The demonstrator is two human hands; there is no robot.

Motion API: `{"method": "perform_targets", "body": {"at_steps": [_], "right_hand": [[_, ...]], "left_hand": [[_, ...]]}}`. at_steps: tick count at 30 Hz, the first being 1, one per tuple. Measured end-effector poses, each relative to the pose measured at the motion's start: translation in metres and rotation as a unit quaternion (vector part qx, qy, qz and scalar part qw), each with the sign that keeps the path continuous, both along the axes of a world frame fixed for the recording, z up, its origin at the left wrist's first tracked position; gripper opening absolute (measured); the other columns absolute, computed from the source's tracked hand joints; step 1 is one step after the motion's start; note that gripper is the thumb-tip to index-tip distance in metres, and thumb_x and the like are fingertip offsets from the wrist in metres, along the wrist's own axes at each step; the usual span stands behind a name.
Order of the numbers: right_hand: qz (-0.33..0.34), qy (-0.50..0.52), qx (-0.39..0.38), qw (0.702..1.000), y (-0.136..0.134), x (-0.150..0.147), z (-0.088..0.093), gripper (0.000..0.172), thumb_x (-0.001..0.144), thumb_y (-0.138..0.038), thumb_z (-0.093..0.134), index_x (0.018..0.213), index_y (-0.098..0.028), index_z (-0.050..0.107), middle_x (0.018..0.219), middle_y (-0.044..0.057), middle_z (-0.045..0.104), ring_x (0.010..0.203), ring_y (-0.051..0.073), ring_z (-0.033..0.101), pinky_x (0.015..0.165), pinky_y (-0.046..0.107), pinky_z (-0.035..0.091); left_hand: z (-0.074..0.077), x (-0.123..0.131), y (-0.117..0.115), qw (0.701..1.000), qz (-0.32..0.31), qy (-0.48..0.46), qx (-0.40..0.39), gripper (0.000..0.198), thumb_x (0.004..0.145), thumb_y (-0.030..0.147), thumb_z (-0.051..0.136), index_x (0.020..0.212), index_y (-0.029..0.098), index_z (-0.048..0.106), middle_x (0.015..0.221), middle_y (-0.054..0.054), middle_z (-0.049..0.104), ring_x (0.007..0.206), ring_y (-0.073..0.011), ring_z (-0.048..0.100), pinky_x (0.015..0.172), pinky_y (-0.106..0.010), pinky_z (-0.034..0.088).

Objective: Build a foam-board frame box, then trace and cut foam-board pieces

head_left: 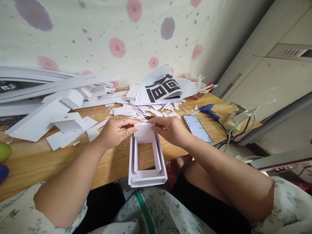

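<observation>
A small white foam board piece (144, 132) stands between my two hands at the far end of a white rectangular foam board frame (147, 180). My left hand (118, 131) pinches the piece's left edge between thumb and fingers. On the right edge, the thumb and fingers of my right hand (169, 129) pinch it too. The frame has raised outer and inner walls around a rectangular opening, through which the wooden table shows. Its near end reaches past the table's front edge, close to my body. Whether the piece touches the frame's far wall I cannot tell.
White offcuts (131, 110) litter the wooden table (109, 162) behind my hands. Long white strips (48, 86) and folded board pieces lie left. A printed sheet (163, 87) leans at the back. To the right are a phone (198, 128), a blue glue gun (210, 111) and a power strip (232, 120).
</observation>
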State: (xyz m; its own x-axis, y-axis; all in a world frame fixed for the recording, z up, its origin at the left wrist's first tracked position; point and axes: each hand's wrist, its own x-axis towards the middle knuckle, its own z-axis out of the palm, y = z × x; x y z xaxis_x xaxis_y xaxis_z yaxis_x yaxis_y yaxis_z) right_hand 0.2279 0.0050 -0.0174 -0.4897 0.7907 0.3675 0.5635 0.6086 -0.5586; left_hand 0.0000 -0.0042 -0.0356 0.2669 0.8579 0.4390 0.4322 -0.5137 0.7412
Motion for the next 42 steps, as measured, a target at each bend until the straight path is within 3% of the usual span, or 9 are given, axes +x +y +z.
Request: {"method": "perform_targets", "body": {"at_steps": [12, 18, 26, 37, 42], "right_hand": [[0.010, -0.008, 0.008, 1.000, 0.000, 0.000, -0.002, 0.026, 0.083, -0.010, 0.058, 0.102, -0.018, 0.073, 0.086, 0.001, 0.075, 0.070, 0.012, 0.063, 0.069, 0.023, 0.047], [0.015, 0.005, 0.025, 1.000, 0.000, 0.001, -0.004, 0.025, 0.082, -0.010, 0.058, 0.101, -0.017, 0.074, 0.083, 0.002, 0.075, 0.068, 0.012, 0.063, 0.065, 0.022, 0.046], [0.013, 0.008, 0.021, 1.000, 0.000, 0.001, -0.005, 0.025, 0.082, -0.011, 0.058, 0.100, -0.016, 0.074, 0.079, 0.002, 0.074, 0.066, 0.012, 0.063, 0.063, 0.022, 0.046], [0.007, 0.005, 0.022, 1.000, -0.003, 0.000, -0.002, 0.024, 0.081, -0.009, 0.062, 0.101, -0.016, 0.074, 0.081, 0.003, 0.074, 0.066, 0.012, 0.063, 0.065, 0.022, 0.046], [0.011, -0.003, 0.023, 1.000, -0.002, -0.002, -0.004, 0.024, 0.083, -0.009, 0.062, 0.103, -0.017, 0.073, 0.084, 0.003, 0.074, 0.069, 0.012, 0.064, 0.068, 0.022, 0.046]], "left_hand": [[0.003, 0.001, -0.001, 1.000, 0.020, 0.024, -0.001, 0.026, 0.074, 0.038, 0.065, 0.085, 0.017, 0.075, 0.082, -0.006, 0.075, 0.069, -0.0164, 0.065, 0.069, -0.028, 0.054], [0.008, 0.001, 0.001, 0.998, -0.017, 0.054, 0.032, 0.017, 0.075, 0.031, 0.061, 0.064, 0.018, 0.063, 0.063, 0.001, 0.063, 0.060, -0.0119, 0.056, 0.060, -0.023, 0.046], [0.009, 0.000, 0.001, 0.996, -0.021, 0.072, 0.055, 0.017, 0.077, 0.031, 0.059, 0.066, 0.018, 0.061, 0.064, 0.001, 0.060, 0.062, -0.0116, 0.054, 0.061, -0.024, 0.043], [0.006, -0.010, 0.006, 0.976, -0.040, 0.208, 0.041, 0.025, 0.080, 0.034, 0.053, 0.060, 0.019, 0.055, 0.060, 0.003, 0.057, 0.058, -0.0106, 0.051, 0.058, -0.022, 0.038], [0.004, -0.011, 0.008, 0.971, -0.038, 0.228, 0.058, 0.026, 0.081, 0.035, 0.051, 0.059, 0.020, 0.055, 0.057, 0.003, 0.058, 0.055, -0.0111, 0.050, 0.055, -0.022, 0.037]]}}
